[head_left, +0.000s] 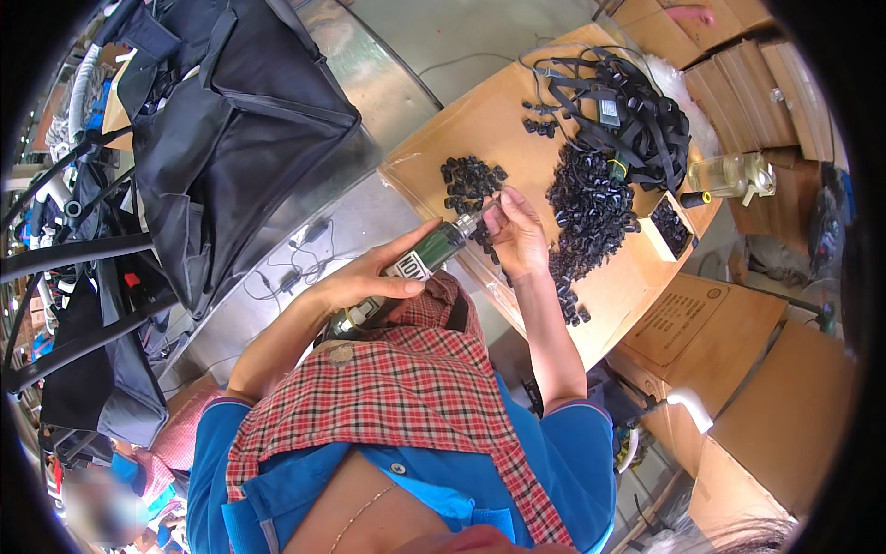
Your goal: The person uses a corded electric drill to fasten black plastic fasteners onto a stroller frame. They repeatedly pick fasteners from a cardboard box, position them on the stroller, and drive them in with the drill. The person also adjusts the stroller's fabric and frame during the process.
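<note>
the left hand [377, 277] is wrapped round a dark green cylindrical tool [443, 244] at mid-frame, while the right hand [517, 238] curls its fingers by the metal nose [467, 224]; whether they pinch anything, i can't tell. i'd hold the tool steady, fingertips clear of its nose.

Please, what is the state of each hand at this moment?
Left hand: closed around the green cylinder.
Right hand: curled near its metal tip; whether it grips anything small cannot be told.
</note>
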{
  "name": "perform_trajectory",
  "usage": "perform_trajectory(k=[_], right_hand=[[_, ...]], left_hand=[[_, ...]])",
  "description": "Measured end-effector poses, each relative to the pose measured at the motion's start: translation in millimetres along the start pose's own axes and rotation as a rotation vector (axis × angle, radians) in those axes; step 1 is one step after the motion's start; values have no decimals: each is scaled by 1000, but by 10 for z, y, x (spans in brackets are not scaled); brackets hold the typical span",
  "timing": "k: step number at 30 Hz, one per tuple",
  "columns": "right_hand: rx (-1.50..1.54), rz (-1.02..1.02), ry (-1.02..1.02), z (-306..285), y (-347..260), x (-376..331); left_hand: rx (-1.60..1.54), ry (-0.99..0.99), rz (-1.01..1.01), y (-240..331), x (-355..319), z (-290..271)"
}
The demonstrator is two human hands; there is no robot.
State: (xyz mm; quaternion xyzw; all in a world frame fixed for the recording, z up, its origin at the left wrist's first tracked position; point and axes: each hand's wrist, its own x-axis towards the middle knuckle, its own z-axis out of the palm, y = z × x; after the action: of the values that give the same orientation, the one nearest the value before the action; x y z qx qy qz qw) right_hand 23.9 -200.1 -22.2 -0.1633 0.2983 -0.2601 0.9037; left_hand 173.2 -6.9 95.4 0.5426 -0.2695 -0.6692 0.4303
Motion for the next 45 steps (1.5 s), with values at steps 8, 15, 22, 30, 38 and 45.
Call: perform_trajectory(k=[8, 15, 22, 30, 38, 45], right_hand=[[114, -51, 99, 20, 159, -19], [120, -134, 96, 19, 313, -63], [18, -168, 7, -85, 201, 5], [-223, -185, -127, -75, 59, 33], [-433, -117, -218, -62, -12, -87], [-1755, -747, 284, -804, -637, 116]], left_hand=[[-69, -14, -47, 3, 25, 23], [-36, 18, -68, 7, 28, 4], [16, 9, -93, 15, 50, -55], [26, 11, -102, 17, 5, -83], [-334, -94, -34, -99, -40, -102], [-398, -90, 35, -92, -89, -122]])
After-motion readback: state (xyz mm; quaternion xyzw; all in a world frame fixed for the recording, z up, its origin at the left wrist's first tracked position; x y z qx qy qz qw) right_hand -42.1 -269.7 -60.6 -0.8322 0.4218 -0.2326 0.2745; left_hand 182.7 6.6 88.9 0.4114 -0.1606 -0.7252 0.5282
